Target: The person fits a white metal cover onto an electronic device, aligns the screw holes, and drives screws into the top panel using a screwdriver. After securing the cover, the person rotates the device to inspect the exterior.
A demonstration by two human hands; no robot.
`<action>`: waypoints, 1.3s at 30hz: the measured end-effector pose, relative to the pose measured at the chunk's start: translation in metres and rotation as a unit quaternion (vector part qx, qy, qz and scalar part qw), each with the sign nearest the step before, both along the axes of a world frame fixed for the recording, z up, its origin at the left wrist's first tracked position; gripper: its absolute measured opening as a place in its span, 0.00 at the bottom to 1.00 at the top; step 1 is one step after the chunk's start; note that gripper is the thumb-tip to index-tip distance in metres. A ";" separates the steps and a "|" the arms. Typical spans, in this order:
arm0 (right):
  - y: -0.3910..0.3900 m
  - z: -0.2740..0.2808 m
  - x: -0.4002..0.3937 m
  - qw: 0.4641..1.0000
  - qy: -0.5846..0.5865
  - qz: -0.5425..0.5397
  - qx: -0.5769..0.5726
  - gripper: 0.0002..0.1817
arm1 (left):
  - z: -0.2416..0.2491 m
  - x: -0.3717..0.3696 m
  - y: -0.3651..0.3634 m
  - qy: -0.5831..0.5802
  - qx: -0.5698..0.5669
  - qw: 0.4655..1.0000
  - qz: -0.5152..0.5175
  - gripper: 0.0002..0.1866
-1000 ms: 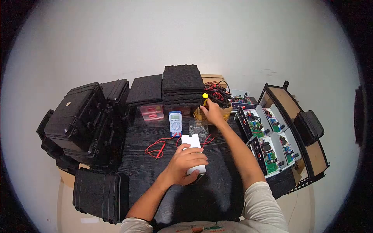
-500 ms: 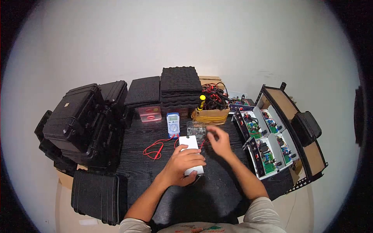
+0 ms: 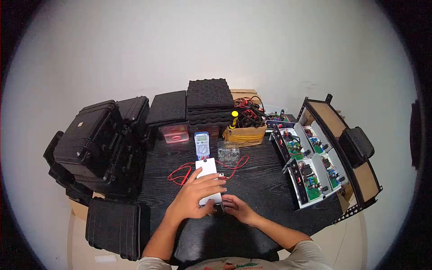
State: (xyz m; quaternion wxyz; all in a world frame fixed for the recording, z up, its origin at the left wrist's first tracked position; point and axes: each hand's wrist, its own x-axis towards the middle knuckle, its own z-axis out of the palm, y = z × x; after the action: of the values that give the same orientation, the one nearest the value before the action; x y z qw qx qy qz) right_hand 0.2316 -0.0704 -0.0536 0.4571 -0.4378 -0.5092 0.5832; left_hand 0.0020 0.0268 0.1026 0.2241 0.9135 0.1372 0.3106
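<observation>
head view: left hand (image 3: 192, 196) laid palm down over the near half of a white box (image 3: 209, 175), fingers (image 3: 209, 182) long and slightly spread across its top, pointing right and away, thumb hidden under the palm side. forearm slanting in from the lower left, elbow low, sleeve at the bottom edge. right hand (image 3: 238, 209) low on the dark table (image 3: 265, 189), just beside the near right corner of the white box, fingers curled toward that corner and touching the left hand's fingertips; cannot tell whether pinching anything there. right forearm running in from the lower right, wrist bent inward.

white box lying flat mid-table, far end jutting out past the left fingers toward a blue multimeter (image 3: 202, 144). just beyond the fingertips, red test leads (image 3: 182, 173) looping left and right of the box. further out from the fingers, a clear plastic container (image 3: 228, 152) beside the multimeter, then a cardboard box (image 3: 246, 134) stuffed with cables and a yellow-tipped tool (image 3: 233, 118). stacked black foam pads (image 3: 209, 101) behind the multimeter. well off to the left of the left hand, black hard cases (image 3: 96, 144); well off to the right of the right hand, an open crate of white units with circuit boards (image 3: 310, 166).
</observation>
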 end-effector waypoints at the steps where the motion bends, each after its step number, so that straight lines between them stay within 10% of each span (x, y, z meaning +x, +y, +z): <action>1: 0.002 0.002 -0.003 1.000 0.000 -0.010 -0.020 0.32 | 0.000 -0.005 -0.001 0.000 -0.009 1.000 0.007 0.23; 10: 0.010 0.029 -0.029 0.972 0.177 -0.037 -0.151 0.35 | -0.012 -0.044 -0.002 -0.067 -0.108 0.984 0.129 0.27; 20: -0.001 0.051 -0.015 0.986 -0.103 -0.101 0.082 0.32 | -0.063 -0.069 -0.015 -0.166 -0.175 0.950 0.197 0.47; 28: -0.034 0.071 -0.019 0.936 -0.267 -0.182 0.137 0.27 | -0.133 -0.068 -0.028 -0.222 -0.196 0.940 0.167 0.43; 39: -0.037 0.026 -0.018 0.965 -0.171 -0.184 0.074 0.24 | -0.145 -0.073 -0.028 -0.176 -0.236 0.942 0.159 0.43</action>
State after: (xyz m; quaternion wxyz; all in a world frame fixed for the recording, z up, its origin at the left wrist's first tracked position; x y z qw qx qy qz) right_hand 0.2136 -0.1071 -0.0275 0.4938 -0.5822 -0.5322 0.3660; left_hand -0.0707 -0.0013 -0.0421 0.4016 0.7316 0.3085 0.4564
